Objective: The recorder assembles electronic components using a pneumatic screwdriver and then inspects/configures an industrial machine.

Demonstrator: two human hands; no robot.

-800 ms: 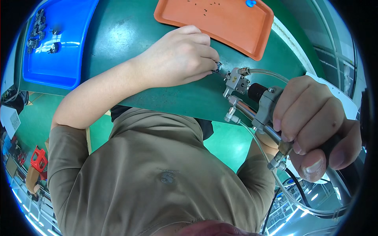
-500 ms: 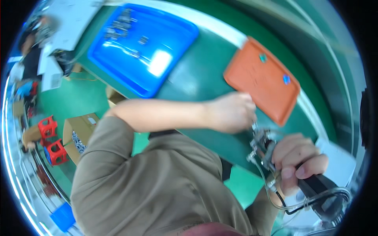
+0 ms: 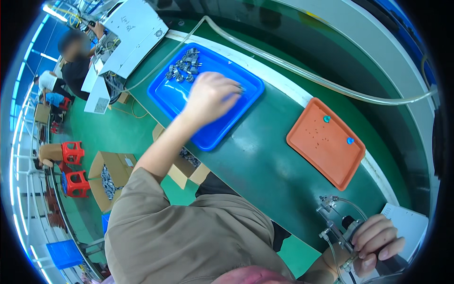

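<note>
My left hand (image 3: 213, 97) is over the blue tray (image 3: 208, 142), its fingers pinched together. A small dark metal piece (image 3: 240, 88) shows at the fingertips, blurred. Beside this hand, at the tray's far left, lies a cluster of small round metal parts with pins (image 3: 185, 64). At the lower right, my right hand (image 3: 377, 241) is wrapped around a metal air tool (image 3: 333, 225) with a black body, small fittings and clear hoses. My palm hides part of its body.
An orange tray (image 3: 307, 165) holds tiny dark bits, a green piece (image 3: 327, 119) and a blue piece (image 3: 350, 140). A clear hose (image 3: 293, 75) spans the back. Cardboard boxes (image 3: 124, 177) of metal parts and red stools (image 3: 75, 184) stand left. A person (image 3: 75, 66) sits far left.
My left hand has gone from the air tool's tip, far to the left, over the blue tray. The right hand keeps its grip on the tool. The whole view has shifted.
</note>
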